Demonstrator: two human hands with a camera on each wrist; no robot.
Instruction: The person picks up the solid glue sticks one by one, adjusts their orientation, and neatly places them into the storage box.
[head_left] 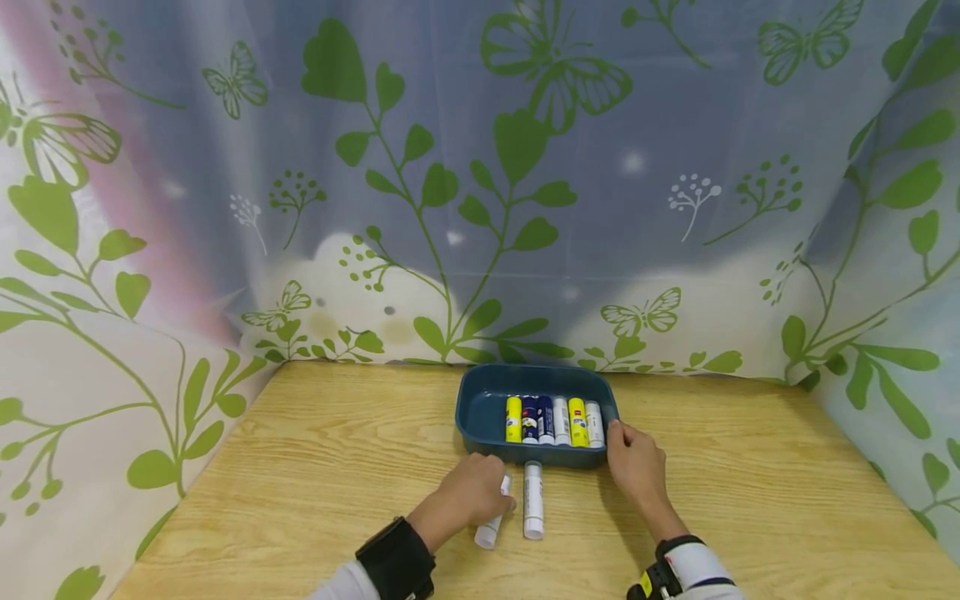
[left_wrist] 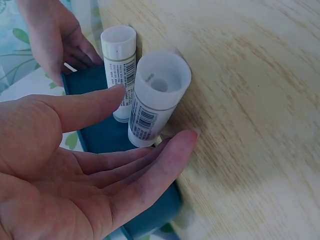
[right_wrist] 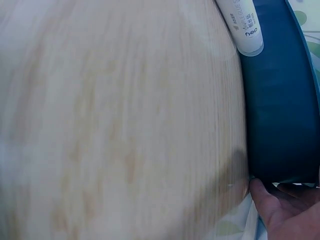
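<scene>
A white glue stick point(head_left: 487, 532) lies on the table, tilted at an angle, under my left hand point(head_left: 471, 490). In the left wrist view the thumb point(left_wrist: 102, 106) and straight fingers spread on either side of this glue stick point(left_wrist: 159, 90), with a small gap at the thumb. A second white glue stick point(head_left: 533, 502) lies just to its right, pointing at the dark teal tray point(head_left: 480, 408). My right hand point(head_left: 637, 468) holds the tray's right end, thumb at the near corner. Inside the tray, several glue sticks point(head_left: 561, 421) stand side by side, yellow, navy and white.
The wooden table point(head_left: 352, 433) reaches back to a patterned curtain point(head_left: 450, 192) close behind the tray. More curtain hangs along the left and right sides. Bare wood shows on both sides of the arms.
</scene>
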